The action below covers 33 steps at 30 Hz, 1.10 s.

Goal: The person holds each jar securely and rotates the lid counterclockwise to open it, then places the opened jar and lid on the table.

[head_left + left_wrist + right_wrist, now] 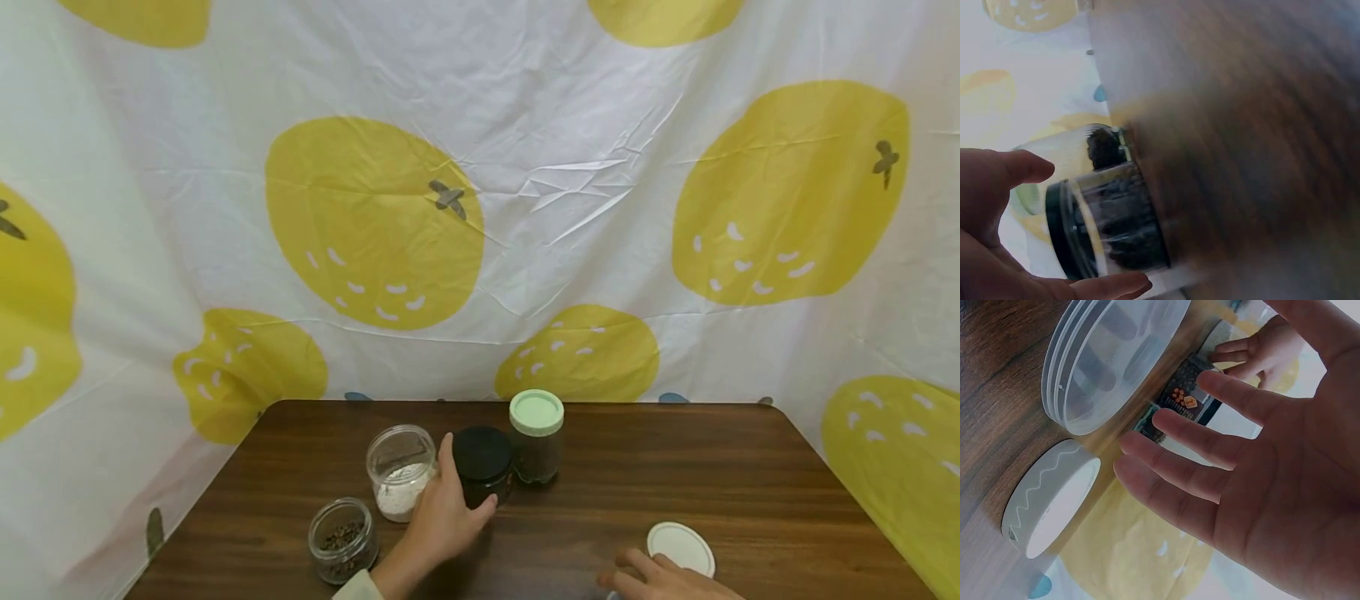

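My left hand spreads around a jar with a black lid; dark contents show through its clear wall. One of its fingertips in the left wrist view stands apart from the lid, while a lower finger lies along the jar's side. My right hand hovers near a white round lid, fingers extended and holding nothing. In the right wrist view, clear plastic round pieces sit beside that white lid; the right fingers are in front of them.
Behind the black-lidded jar stands a jar with a pale green lid. To the left are an uncovered jar of white powder and an uncovered jar of dark grains. A lemon-print curtain hangs behind the wooden table.
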Available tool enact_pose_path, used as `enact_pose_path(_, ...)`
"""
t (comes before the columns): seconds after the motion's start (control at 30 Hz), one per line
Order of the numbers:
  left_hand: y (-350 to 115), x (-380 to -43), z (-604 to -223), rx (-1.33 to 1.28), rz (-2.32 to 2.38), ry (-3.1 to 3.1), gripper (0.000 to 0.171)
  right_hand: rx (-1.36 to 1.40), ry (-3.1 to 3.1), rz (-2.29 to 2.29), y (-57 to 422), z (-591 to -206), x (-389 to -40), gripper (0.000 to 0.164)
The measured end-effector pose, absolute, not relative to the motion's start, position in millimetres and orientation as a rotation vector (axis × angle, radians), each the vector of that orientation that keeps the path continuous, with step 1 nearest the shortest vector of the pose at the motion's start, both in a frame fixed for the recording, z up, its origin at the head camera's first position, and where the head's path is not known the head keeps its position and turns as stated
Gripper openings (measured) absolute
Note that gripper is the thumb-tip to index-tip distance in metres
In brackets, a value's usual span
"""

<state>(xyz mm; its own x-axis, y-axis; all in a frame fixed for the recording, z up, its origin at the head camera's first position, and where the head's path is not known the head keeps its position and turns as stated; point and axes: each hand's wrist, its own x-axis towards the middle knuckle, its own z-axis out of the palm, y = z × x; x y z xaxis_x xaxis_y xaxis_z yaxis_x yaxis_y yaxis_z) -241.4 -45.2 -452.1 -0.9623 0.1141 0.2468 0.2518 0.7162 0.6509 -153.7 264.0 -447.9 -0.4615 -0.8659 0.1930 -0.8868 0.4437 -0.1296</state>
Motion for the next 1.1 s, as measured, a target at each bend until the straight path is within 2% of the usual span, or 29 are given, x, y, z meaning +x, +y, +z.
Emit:
enact_pose_path(0.17, -40.8, -250.2, -459.8, -0.207, -1.198, -2.705, 0.116, 1.627, -2.379, 0.132, 262.3, -449.8, -154.9, 0.037)
enact_pose_path(0.53, -33.4, -270.9, -467.7, -0.076, -1.362, -2.645, 0.139, 1.620, -2.424, 0.211, 262.9, -450.6, -150.6, 0.038)
enact_pose_path(0.83, -33.5, -275.5, -465.9, -0.029, -1.262, -2.697, 0.141, 1.659, -2.376, 0.153, 261.7, -447.9, -152.9, 0.037)
enact_pose_path(1.1, -34.5, -266.2, -463.6, 0.067, -1.246, -2.717, 0.140, 1.650, -2.408, 0.214, 262.9, -454.6, -155.4, 0.037)
